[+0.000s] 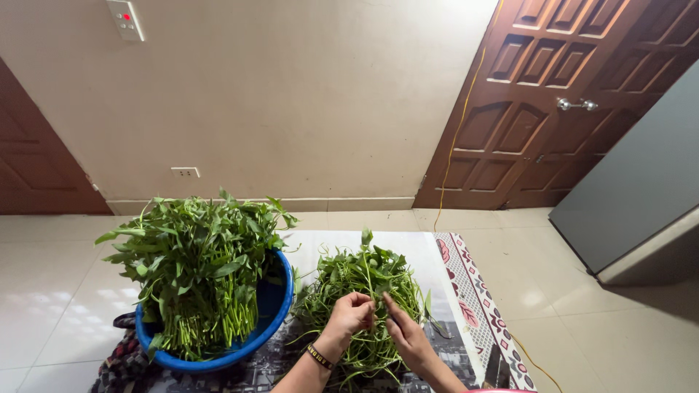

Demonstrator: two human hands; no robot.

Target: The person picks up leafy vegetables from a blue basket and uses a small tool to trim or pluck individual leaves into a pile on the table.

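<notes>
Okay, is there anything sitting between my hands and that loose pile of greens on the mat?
Nothing visible does. The left hand and right hand are already on a green stem directly over the pile of greens. The blue basin of leafy stalks sits off to the left.

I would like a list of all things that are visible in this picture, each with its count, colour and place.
basin: one, blue, on the floor at left
leafy stalks: one large bunch, green, standing in the basin
loose greens pile: one, green, on the mat beside the basin
mat: one, printed with patterned border, on the floor
patterned cloth: one, dark, under the basin
wooden door: one, brown, at right
cable: one, yellow, along the door edge
wall socket: one, white, low on the wall
bracelet: one, dark, left wrist
left hand: pinching a green stem
right hand: pinching the same stem
</notes>
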